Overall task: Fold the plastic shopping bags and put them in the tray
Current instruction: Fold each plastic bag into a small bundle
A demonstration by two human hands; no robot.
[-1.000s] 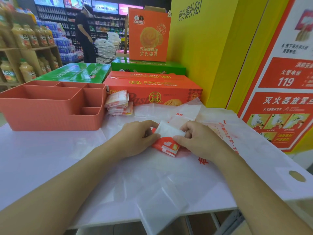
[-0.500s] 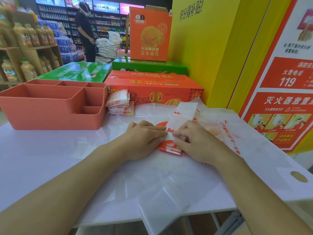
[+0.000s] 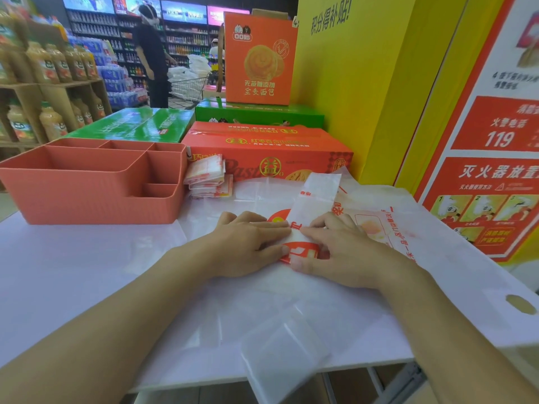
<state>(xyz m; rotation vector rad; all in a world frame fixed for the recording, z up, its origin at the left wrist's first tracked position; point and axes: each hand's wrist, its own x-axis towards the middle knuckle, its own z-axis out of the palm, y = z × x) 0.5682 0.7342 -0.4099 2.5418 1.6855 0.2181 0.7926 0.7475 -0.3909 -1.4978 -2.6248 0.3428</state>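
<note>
A partly folded white plastic bag with red print lies as a narrow strip in the middle of the table. My left hand presses flat on its near end from the left. My right hand presses from the right, thumb on the red printed fold. Both hands pinch that folded end. A stack of folded bags rests beside the right wall of the salmon compartment tray, which stands at the left. More unfolded bags are spread under and to the right of my hands.
The white table has its front edge near me; one loose bag hangs over it. Red and green boxes are stacked behind. A yellow wall stands at the right. A person with a shopping cart stands in the far aisle.
The bag's free end, held folded over near my hands a second ago, now lies stretched out away from me. Both hands have flattened onto the near fold.
</note>
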